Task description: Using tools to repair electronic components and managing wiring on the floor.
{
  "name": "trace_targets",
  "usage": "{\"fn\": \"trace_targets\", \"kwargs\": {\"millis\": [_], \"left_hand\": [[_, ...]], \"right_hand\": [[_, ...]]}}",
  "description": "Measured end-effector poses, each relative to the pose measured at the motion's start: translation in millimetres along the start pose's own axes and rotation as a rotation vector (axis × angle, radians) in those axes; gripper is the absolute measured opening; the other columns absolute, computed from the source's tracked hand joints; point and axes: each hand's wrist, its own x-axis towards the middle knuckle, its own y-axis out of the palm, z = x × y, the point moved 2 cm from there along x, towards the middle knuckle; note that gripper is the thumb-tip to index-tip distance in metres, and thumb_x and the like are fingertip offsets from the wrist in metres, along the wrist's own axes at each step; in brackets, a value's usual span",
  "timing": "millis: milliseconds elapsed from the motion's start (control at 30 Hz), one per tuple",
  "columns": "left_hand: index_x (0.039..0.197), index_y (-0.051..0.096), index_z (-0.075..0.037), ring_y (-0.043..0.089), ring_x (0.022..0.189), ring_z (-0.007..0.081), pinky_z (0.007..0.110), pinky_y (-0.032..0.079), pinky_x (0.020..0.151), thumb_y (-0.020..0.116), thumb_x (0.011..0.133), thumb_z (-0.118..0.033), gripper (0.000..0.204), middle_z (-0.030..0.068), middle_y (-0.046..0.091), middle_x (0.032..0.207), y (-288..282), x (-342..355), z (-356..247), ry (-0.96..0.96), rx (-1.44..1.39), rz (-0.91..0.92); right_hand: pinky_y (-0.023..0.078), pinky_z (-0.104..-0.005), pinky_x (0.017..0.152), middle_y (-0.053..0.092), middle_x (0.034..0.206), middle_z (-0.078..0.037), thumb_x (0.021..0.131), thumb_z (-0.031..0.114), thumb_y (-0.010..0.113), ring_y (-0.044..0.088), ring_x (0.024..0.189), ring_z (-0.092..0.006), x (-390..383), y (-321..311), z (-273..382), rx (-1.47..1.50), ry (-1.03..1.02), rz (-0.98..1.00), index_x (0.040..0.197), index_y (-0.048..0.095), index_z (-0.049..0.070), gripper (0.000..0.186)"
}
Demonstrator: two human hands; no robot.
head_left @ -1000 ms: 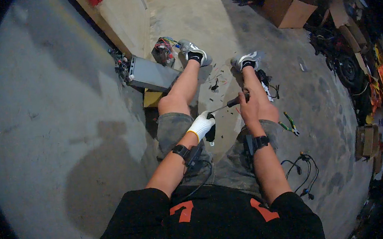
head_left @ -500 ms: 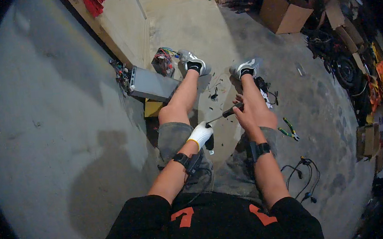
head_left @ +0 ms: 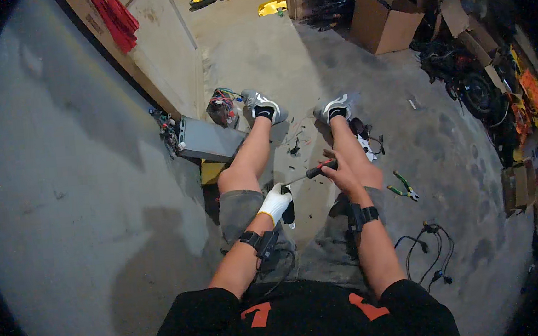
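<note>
My right hand [head_left: 343, 176] is closed around the black-and-red handle of a screwdriver [head_left: 321, 167]. The thin metal shaft slants down to the left, its tip at my left hand [head_left: 275, 203]. That hand, in a white knit glove, grips a small black object [head_left: 289, 210], which hangs below the fingers. Its exact kind is hidden by the glove. Both hands are held between my knees, above the floor. Pliers with green-and-yellow handles [head_left: 403, 186] lie on the floor to the right of my right knee.
Beyond my left knee a grey metal case [head_left: 208, 139] rests on a yellow box [head_left: 211, 172], beside a bundle of coloured wires [head_left: 222, 107]. Black cables [head_left: 430, 247] lie at the right. A cardboard box [head_left: 386, 21] and piled parts line the far right; small scraps [head_left: 294, 147] dot the floor.
The view has tilted up a little, showing more of the far doorway. My right hand has turned slightly on the screwdriver, and more red shows on its handle.
</note>
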Motion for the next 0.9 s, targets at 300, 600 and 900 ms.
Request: {"fn": "trace_targets", "kwargs": {"millis": [300,600,900], "left_hand": [[0.13,0.051,0.003,0.064,0.089,0.0246,0.035,0.051,0.079,0.06,0.08,-0.014,0.053,0.0173,0.066,0.101,5,5,2,-0.005,0.005,0.054],[0.127,0.052,0.002,0.063,0.084,0.0265,0.035,0.051,0.075,0.059,0.08,-0.014,0.05,0.0178,0.066,0.098,5,-3,-4,-0.025,-0.082,0.093],[0.128,0.051,0.003,0.064,0.081,0.0253,0.034,0.05,0.072,0.059,0.078,-0.011,0.053,0.0177,0.066,0.095,6,12,16,-0.027,0.009,-0.01]], "right_hand": [[0.051,-0.0277,0.066,0.066,0.102,-0.014,0.094,0.024,0.062,0.065,0.081,-0.0151,14,-13,-26,-0.446,0.352,-0.071,0.123,0.05,-0.006,0.043],[0.051,-0.032,0.08,0.068,0.1,-0.016,0.093,0.033,0.064,0.065,0.097,-0.0229,3,-1,7,-0.002,-0.011,-0.003,0.115,0.057,-0.004,0.044],[0.05,-0.0345,0.067,0.067,0.085,-0.011,0.09,0.034,0.068,0.065,0.078,-0.0187,3,1,4,-0.362,0.109,-0.097,0.107,0.06,-0.001,0.04]]}}
